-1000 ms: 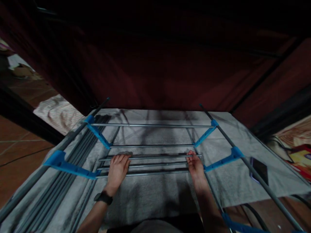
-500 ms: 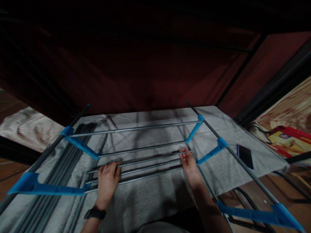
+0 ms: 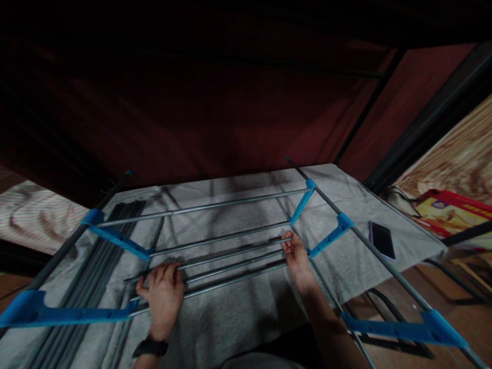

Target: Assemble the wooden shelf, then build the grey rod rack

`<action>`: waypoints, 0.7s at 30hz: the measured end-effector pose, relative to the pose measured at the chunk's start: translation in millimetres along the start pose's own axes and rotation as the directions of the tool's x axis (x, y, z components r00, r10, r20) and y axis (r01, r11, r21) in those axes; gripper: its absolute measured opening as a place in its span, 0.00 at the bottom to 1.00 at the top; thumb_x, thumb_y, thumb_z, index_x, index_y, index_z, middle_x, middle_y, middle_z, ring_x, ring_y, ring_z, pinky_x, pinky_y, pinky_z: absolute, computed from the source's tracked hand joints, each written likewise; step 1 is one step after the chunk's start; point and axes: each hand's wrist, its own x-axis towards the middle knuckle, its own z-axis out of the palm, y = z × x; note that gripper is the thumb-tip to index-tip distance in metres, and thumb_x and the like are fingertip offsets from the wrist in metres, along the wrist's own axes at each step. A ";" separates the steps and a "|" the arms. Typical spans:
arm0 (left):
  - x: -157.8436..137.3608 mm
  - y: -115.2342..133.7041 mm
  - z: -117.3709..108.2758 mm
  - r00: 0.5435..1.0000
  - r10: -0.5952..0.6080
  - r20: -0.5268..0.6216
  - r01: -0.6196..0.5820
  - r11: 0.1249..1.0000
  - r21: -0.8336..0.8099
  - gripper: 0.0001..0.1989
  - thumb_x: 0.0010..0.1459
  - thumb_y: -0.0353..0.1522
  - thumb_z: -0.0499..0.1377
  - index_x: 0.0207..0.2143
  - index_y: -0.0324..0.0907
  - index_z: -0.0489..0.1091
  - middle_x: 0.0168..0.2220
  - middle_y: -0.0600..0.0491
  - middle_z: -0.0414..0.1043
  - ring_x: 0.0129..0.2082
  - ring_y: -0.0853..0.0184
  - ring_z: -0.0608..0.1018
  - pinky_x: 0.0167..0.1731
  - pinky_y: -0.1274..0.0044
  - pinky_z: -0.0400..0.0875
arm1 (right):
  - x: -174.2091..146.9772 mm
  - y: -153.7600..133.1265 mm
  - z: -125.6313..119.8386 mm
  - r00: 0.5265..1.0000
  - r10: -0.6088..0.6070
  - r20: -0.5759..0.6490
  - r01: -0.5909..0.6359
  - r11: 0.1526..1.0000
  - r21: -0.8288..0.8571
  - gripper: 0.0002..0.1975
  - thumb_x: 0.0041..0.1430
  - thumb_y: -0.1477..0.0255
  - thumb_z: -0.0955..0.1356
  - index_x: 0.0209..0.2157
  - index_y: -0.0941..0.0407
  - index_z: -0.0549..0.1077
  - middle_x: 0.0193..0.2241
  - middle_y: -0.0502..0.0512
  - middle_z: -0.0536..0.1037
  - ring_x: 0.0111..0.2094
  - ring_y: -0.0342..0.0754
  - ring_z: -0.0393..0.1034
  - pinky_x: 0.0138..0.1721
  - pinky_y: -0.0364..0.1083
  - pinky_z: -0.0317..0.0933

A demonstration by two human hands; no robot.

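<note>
A frame of grey metal tubes with blue plastic brackets stands on a cloth-covered table. My left hand [image 3: 164, 294], wearing a black wristband [image 3: 150, 348], curls over the left part of a thin metal tube [image 3: 230, 254]. That tube's left end pokes out past my fingers, short of the left blue bracket [image 3: 69, 314]. Pinched around its right end is my right hand [image 3: 295, 254], beside the right blue bracket [image 3: 331, 241]. Two more tubes run parallel just below, partly hidden by my left hand. Farther back, a crossbar [image 3: 215, 206] spans the brackets.
Several loose grey tubes [image 3: 92, 271] lie bundled on the left of the pale cloth [image 3: 246, 318]. A phone [image 3: 382, 241] rests on the right. Beyond the table's right edge is a red and yellow box [image 3: 453, 212]. A dark red panel [image 3: 230, 113] rises behind.
The view has shifted slightly. My left hand has moved a little left along the tube, its thumb now spread outward. My right hand stays at the tube's right end.
</note>
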 end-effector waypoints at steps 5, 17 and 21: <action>-0.2 2.8 -2.0 0.998 -0.059 0.018 0.059 0.998 0.014 0.18 0.64 0.34 0.46 0.45 0.41 0.74 0.47 0.43 0.74 0.56 0.51 0.68 0.61 0.52 0.46 | -0.5 -2.7 4.5 0.996 0.007 -0.091 -0.002 0.998 0.057 0.05 0.54 0.72 0.71 0.33 0.54 0.71 0.27 0.46 0.76 0.29 0.40 0.72 0.37 0.40 0.71; 4.6 5.9 -8.7 0.964 -0.264 -0.043 0.257 0.959 -0.117 0.16 0.60 0.36 0.52 0.47 0.40 0.71 0.61 0.35 0.60 0.64 0.41 0.59 0.56 0.44 0.53 | -7.7 -12.4 12.1 0.995 -0.004 -0.103 0.008 0.999 0.037 0.14 0.52 0.72 0.73 0.40 0.50 0.70 0.26 0.42 0.77 0.27 0.39 0.74 0.36 0.41 0.71; 7.2 5.8 -13.2 0.955 -0.290 -0.063 0.281 0.952 -0.125 0.17 0.59 0.35 0.52 0.49 0.39 0.69 0.65 0.32 0.54 0.69 0.39 0.49 0.57 0.41 0.50 | -6.6 -16.7 9.0 0.996 0.012 -0.088 -0.012 1.000 -0.001 0.11 0.55 0.71 0.71 0.41 0.52 0.72 0.29 0.45 0.79 0.31 0.41 0.76 0.40 0.44 0.72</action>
